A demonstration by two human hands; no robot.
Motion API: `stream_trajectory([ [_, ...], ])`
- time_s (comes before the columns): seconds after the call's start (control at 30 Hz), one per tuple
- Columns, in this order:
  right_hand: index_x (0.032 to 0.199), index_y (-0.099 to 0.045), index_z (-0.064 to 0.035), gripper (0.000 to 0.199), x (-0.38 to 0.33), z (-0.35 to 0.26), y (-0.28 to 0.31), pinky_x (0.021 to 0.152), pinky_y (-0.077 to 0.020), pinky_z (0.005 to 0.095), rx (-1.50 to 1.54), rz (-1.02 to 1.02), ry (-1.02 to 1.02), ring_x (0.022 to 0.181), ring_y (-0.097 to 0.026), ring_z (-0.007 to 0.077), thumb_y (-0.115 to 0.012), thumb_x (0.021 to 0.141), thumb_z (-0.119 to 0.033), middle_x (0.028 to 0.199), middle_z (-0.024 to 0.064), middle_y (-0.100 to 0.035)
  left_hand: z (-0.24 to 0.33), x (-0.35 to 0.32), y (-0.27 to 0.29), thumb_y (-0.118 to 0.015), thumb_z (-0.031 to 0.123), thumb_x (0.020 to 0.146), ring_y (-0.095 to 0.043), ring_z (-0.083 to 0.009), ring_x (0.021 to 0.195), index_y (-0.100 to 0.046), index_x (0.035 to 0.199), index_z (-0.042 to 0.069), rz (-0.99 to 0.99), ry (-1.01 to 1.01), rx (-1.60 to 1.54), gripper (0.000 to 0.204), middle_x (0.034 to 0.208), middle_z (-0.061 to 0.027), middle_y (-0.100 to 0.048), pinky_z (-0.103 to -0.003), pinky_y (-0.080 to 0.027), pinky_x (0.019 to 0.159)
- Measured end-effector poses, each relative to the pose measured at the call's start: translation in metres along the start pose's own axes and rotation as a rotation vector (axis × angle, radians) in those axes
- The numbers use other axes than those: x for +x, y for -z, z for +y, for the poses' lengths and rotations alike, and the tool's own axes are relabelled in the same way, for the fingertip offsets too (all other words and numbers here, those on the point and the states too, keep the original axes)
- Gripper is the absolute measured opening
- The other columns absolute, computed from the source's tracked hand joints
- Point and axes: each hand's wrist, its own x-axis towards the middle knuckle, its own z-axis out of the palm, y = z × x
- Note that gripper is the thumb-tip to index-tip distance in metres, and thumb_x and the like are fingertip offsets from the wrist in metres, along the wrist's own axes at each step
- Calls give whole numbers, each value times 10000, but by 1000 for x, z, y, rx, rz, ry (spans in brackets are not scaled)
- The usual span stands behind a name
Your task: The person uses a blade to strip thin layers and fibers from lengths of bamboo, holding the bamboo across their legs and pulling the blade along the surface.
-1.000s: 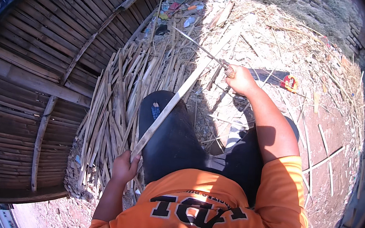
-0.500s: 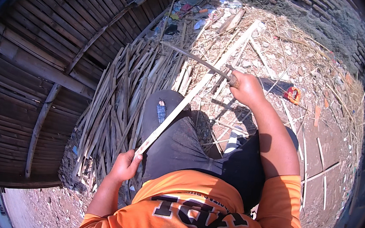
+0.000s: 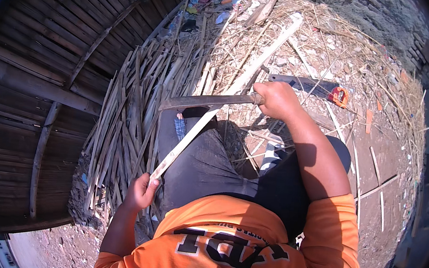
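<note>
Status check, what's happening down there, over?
Left hand gripping near end of pale strip. Right hand holding long knife across it, contact unclear. Saw lying beyond right hand.

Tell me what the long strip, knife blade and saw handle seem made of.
Long strip: probably bamboo or wood, unpainted; pale, straw-coloured surface. Knife blade: likely steel, dull; thin, grey-brown. Saw handle: perhaps plastic, being bright orange-red; gloss unclear.

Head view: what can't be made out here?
Grip of the machete, head view: mostly covered by the right hand.
Near end of the bamboo strip, head view: hidden in the left hand.
Whether machete and bamboo strip touch, head view: their overlap hides this.
Left side of the slatted panel, head view: cut off by the picture's dark rim.
</note>
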Motion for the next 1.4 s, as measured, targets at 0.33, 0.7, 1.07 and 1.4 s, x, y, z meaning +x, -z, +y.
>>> stream_trajectory([
  [0.33,1022,-618,-34,295,-2,-3,5,762,-545,495,93,166,-81,851,-672,429,-716,763,-138,852,210,-692,4,-4,3,-563,292,1055,-394,-75,621,-495,787,29,-47,90,-29,382,641,18,-447,-296,-351,539],
  [0.7,993,-625,-67,243,-4,31,0,766,-551,491,249,272,-301,847,-692,408,-701,785,-167,866,207,-706,2,-6,11,-576,337,1019,-457,-203,506,-532,792,-4,33,-17,113,412,574,-153,-499,-392,-385,513],
  [1.07,1130,-660,-60,360,-5,50,20,821,-552,462,266,313,-544,903,-695,397,-729,783,-132,921,208,-719,-7,-9,12,-606,337,989,-594,-436,601,-562,832,-3,-8,64,142,377,641,-219,-566,-454,-435,555],
  [1.4,1133,-656,-39,357,12,68,-7,795,-554,473,210,463,-584,888,-699,423,-712,798,-151,924,267,-705,-2,-1,15,-601,339,993,-605,-406,569,-560,820,-11,-59,64,115,393,613,-210,-569,-445,-438,541],
])
